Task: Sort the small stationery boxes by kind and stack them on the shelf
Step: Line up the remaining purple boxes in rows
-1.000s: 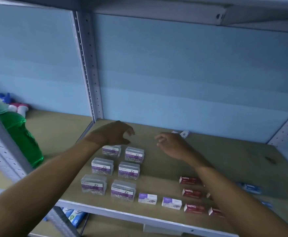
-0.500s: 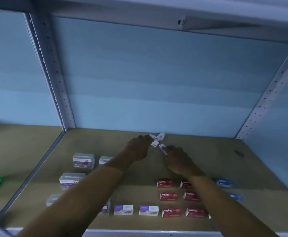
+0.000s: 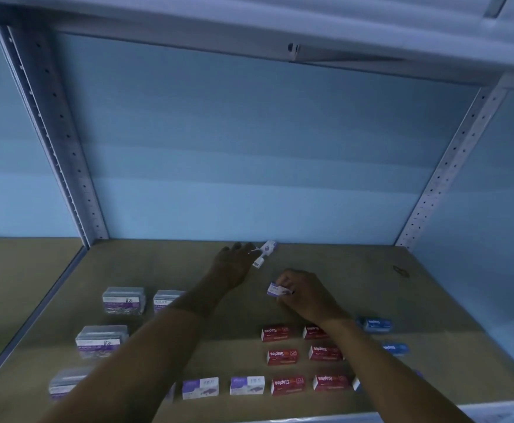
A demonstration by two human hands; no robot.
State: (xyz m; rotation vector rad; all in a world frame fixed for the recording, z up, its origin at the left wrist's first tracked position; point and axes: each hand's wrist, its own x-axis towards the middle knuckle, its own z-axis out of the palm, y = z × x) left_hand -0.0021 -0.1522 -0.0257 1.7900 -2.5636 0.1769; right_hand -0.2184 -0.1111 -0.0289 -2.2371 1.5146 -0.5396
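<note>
- Six clear paper-clip boxes [image 3: 124,304] are counted left of and nearer than the left hand [image 3: 232,264], four partly hidden by the forearm.
- The left hand's grip, fingers apart, is seen reaching for two small white-and-purple boxes [image 3: 264,253] just beyond it; half a second earlier it was touching them.
- Two more white-and-purple boxes [image 3: 200,388] are set at the front edge of the shelf [image 3: 371,288].
- One white-and-purple box [image 3: 278,290], pulled from that far cluster since then, is clamped in the right hand's [image 3: 301,293] grip; it probably belongs with the front pair.
- Six red staples boxes [image 3: 281,357] are counted nearer than the right hand.
- At least two blue boxes [image 3: 374,325] are seen to its right.
</note>
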